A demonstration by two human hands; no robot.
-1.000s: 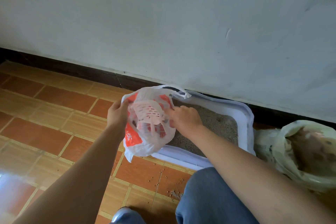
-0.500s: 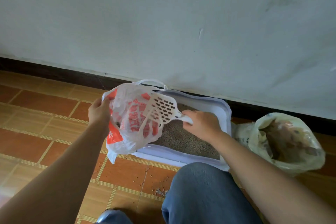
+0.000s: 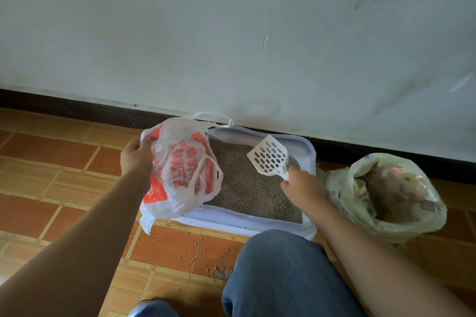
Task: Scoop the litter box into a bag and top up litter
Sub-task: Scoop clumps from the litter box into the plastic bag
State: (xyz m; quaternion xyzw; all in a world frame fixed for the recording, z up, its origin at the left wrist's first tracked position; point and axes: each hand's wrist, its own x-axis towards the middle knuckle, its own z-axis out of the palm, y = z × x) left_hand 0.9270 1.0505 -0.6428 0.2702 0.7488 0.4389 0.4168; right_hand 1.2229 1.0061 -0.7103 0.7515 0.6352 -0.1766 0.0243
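A pale lilac litter box filled with grey granules stands on the tiled floor against the wall. My left hand grips the rim of a white plastic bag with red print, held over the box's left end. My right hand grips the handle of a white slotted scoop. The scoop's blade hangs empty above the litter at the box's right side, apart from the bag.
An open yellowish litter sack sits on the floor right of the box. Loose granules are scattered on the orange tiles in front. My knee in blue jeans is close to the box's front edge. A dark skirting runs along the wall.
My right hand has drawn the scoop out of the bag and carried it right, over the litter. The bag's mouth has sagged partly closed. The view has shifted slightly.
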